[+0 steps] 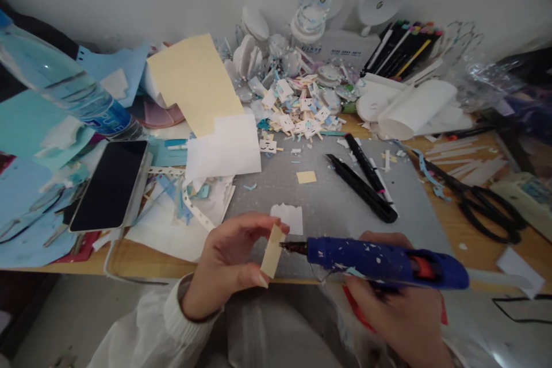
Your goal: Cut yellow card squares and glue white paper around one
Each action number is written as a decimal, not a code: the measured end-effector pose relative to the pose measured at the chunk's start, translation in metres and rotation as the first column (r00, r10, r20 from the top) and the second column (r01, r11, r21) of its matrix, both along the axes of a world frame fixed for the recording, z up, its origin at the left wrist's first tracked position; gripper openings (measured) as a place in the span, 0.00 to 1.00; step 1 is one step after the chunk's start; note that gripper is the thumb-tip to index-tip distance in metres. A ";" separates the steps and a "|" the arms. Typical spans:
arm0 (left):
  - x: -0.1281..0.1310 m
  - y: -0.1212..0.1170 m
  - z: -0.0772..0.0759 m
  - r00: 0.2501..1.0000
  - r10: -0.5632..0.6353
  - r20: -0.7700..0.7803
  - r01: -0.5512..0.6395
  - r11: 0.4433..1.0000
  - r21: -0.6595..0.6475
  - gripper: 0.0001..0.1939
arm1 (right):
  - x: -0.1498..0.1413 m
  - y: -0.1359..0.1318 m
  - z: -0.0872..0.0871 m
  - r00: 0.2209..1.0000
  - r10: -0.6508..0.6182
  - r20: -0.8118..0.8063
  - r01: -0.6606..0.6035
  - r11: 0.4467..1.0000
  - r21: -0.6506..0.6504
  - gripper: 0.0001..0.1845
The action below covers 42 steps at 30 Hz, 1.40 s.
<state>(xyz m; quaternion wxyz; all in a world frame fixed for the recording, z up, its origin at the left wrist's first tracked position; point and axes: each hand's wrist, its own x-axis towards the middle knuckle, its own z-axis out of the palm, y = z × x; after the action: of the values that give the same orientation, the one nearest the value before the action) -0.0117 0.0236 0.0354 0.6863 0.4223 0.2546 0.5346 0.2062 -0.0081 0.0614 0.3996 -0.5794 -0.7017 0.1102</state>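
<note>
My left hand [226, 267] pinches a small cream paper strip [273, 251] upright between thumb and fingers, just over the front edge of the grey cutting mat [328, 195]. In my right hand [399, 313] lies a blue hot glue gun [383, 261], held level. Its dark nozzle [294, 247] touches the strip's upper right edge. A small white scrap with a wavy edge [288, 217] rests on the mat just behind the strip. Further back on the mat is a tiny cream square [306, 177].
Two black markers [364, 181] lie on the mat; black scissors [483, 204] sit right of it. A phone [110, 184], water bottle [64, 86] and blue and cream paper sheets [194, 83] crowd the left. A heap of small cut pieces [302, 106] and a marker set [405, 46] stand at the back.
</note>
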 end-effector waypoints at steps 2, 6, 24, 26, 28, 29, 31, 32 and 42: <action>-0.001 0.000 0.000 1.000 -0.004 -0.004 0.004 1.000 0.002 0.24 | 0.000 0.000 0.000 1.000 -0.003 -0.010 0.003 1.000 -0.010 0.07; 0.000 0.000 0.001 1.000 -0.001 -0.007 0.001 1.000 0.008 0.24 | 0.001 -0.001 0.000 1.000 -0.019 0.015 0.020 1.000 -0.013 0.06; 0.001 0.000 0.000 1.000 0.001 -0.009 -0.001 1.000 -0.013 0.24 | 0.007 -0.006 0.002 0.998 0.065 0.023 -0.063 0.997 -0.054 0.05; 0.001 0.001 0.000 1.000 0.003 -0.013 -0.003 1.000 -0.014 0.24 | 0.008 -0.008 0.003 0.996 0.083 0.025 -0.082 0.995 -0.063 0.04; 0.000 0.001 -0.001 1.000 0.011 -0.020 -0.012 1.000 -0.010 0.24 | 0.007 -0.009 0.006 0.997 0.078 0.019 -0.077 0.996 -0.051 0.04; 0.000 0.001 0.000 1.000 0.016 -0.024 -0.016 1.000 -0.007 0.24 | 0.007 -0.009 0.007 0.997 0.079 0.017 -0.078 0.996 -0.045 0.04; 0.000 0.001 0.000 0.999 0.023 -0.034 -0.023 1.000 -0.002 0.24 | 0.007 -0.009 0.010 0.996 0.085 0.029 -0.084 0.996 -0.034 0.05; 0.000 0.001 0.000 0.999 0.025 -0.038 -0.025 1.000 -0.001 0.24 | 0.007 -0.009 0.011 0.995 0.093 0.038 -0.092 0.995 -0.034 0.06; 0.002 0.000 0.001 0.998 0.044 -0.043 -0.045 0.999 -0.023 0.24 | 0.009 -0.010 0.009 0.996 0.066 0.051 -0.065 0.997 -0.033 0.05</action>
<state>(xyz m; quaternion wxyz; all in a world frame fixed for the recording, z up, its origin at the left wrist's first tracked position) -0.0101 0.0232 0.0360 0.6737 0.4196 0.2849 0.5375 0.2155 -0.0178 0.0707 0.3683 -0.5648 -0.7288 0.1190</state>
